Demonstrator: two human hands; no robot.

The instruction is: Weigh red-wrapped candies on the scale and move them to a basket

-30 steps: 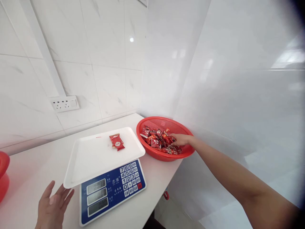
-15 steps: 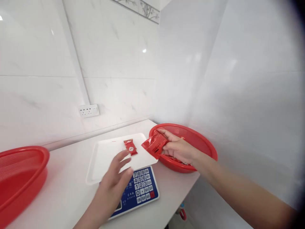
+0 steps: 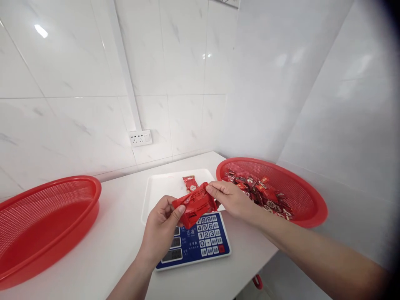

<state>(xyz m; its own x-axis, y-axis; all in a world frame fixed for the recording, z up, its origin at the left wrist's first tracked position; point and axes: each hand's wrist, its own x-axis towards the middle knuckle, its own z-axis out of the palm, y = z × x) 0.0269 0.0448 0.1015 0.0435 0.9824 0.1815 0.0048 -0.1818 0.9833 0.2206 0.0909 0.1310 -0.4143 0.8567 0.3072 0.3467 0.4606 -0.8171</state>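
Observation:
Both hands grip one red plastic packet [image 3: 198, 205] held above a weighing scale. My left hand [image 3: 162, 221] is closed on its left end, thumb on top. My right hand [image 3: 229, 198] pinches its upper right corner. Below the packet lies the scale's blue keypad panel [image 3: 195, 246], with number keys and small displays, partly covered by the left hand. Behind it is the scale's white tray [image 3: 153, 189], where a smaller red wrapped packet [image 3: 190, 183] rests, its lower part hidden by the held one.
To the right, a red plastic basket [image 3: 317, 208] holds many red and dark small wrapped packets [image 3: 265, 193]. Another red basket [image 3: 59, 246] stands at the left with its bare bottom showing. A wall socket [image 3: 140, 138] is above the white table [image 3: 125, 233].
My right hand has brought the red packet left from the right basket's rim to above the scale. My left hand, open before, has taken hold of its other end. The view has shifted.

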